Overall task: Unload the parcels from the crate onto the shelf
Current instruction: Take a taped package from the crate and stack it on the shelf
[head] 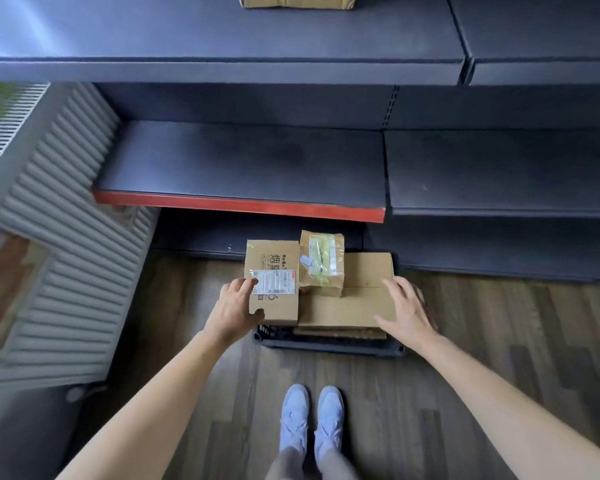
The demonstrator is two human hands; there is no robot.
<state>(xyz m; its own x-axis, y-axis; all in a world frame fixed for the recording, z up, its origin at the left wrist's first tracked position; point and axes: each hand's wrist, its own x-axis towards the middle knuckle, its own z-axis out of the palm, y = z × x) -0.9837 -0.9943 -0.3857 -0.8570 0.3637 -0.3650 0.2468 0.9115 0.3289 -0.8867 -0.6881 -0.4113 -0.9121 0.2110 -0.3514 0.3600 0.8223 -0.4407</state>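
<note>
Matt brown cardboard parcels [347,306], dark plastic crate [329,344], matt dark shelf [243,161], wood-grain floor [482,341]

I see bare room on the red-edged shelf [239,164] straight above the crate [329,344], and the floor [499,341] right of the crate lies open. Left of the crate a ribbed grey panel [66,237] crowds in. Stacked parcels [347,303] fill the crate's top, my hands [234,306] flanking them
</note>
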